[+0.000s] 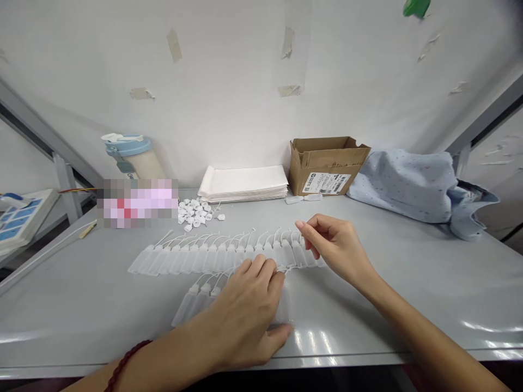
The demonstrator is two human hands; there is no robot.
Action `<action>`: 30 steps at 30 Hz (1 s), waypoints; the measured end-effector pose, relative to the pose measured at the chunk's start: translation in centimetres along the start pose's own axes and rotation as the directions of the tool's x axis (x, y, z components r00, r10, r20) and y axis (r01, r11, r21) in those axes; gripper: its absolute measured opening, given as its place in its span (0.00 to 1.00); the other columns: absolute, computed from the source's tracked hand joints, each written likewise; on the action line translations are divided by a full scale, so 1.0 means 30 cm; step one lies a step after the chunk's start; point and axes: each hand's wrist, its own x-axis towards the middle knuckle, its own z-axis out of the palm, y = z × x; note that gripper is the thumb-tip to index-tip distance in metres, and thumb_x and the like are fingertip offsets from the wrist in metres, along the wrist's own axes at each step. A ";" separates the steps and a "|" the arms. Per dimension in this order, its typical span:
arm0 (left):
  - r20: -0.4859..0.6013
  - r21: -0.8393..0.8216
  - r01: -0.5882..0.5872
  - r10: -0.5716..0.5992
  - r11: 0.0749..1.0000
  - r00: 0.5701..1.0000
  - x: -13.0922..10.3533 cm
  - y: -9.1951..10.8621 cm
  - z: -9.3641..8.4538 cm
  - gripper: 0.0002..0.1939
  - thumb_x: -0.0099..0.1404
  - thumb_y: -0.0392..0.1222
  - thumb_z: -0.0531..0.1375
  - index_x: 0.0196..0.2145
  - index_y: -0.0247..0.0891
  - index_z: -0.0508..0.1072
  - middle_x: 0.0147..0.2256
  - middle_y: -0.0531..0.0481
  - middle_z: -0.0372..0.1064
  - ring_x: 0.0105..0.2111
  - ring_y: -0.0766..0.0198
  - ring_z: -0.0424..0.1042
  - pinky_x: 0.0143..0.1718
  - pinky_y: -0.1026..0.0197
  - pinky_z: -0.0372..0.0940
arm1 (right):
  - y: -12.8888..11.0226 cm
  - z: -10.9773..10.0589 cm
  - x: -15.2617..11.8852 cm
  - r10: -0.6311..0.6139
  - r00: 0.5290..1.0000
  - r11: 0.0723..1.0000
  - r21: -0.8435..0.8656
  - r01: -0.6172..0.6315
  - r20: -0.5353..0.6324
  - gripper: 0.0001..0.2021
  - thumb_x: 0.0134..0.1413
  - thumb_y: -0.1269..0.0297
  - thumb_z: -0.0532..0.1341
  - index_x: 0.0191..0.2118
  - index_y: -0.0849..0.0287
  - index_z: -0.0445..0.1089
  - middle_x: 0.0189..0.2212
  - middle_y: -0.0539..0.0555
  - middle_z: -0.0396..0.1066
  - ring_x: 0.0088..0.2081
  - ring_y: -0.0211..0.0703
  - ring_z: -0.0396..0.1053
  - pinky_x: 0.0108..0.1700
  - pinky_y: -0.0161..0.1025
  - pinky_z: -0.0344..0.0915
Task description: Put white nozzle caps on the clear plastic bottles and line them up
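A long row of translucent white tags (216, 258) with thin white loops lies across the middle of the grey table. Nearer the front edge is a second, shorter row of the same tags (192, 305), partly hidden by my left hand (249, 310). That hand is palm down over the front row, its thumb apart from the bent fingers; what lies under the fingers is hidden. My right hand (335, 245) is at the right end of the long row, fingers curled and thumb stretched out near the loops. Whether it holds a loop cannot be made out.
Small white round pieces (195, 212) lie in a pile behind the row. Along the wall stand a bottle (133, 155), a stack of white envelopes (245, 182), a cardboard box (327, 166) and blue cloth (404, 185). Two clear pieces (303, 199) lie before the box.
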 end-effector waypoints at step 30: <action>-0.282 0.064 0.348 -0.317 0.935 0.905 0.086 -0.682 -0.034 0.18 0.57 0.30 0.49 0.39 0.37 0.76 0.42 0.45 0.74 0.46 0.49 0.62 0.48 0.50 0.59 | 0.421 -0.122 0.258 -0.244 0.969 0.616 -0.767 0.181 0.033 0.21 0.59 0.60 0.51 0.56 0.61 0.61 0.58 0.67 0.61 0.58 0.63 0.57 0.50 0.63 0.61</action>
